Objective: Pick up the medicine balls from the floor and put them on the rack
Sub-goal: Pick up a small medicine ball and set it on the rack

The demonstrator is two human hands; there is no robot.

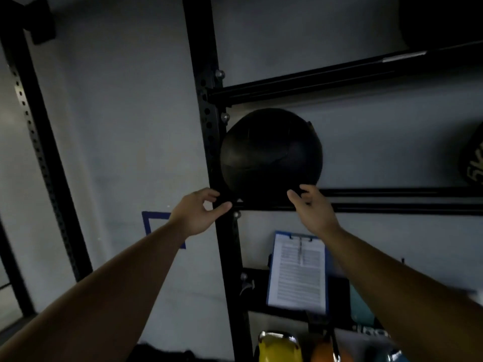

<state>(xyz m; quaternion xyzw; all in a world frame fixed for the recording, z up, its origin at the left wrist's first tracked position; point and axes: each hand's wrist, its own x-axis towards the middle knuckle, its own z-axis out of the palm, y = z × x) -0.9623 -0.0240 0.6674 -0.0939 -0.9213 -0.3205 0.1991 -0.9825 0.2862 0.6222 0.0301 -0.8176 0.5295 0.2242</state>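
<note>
Where it rests on the rack point(392, 199), a round, matte-black medicine ball point(270, 155), both hands point(194, 211) loosely open beneath.

Black medicine ball point(271, 152) on black perforated rack point(209, 121); blue clipboard point(298, 270); grey wall point(125, 126); yellow kettlebell point(278, 348); orange kettlebell point(325, 352).

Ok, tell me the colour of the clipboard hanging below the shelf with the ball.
Blue, holding a white printed sheet. The clipboard shows in the head view, the only one.
</note>
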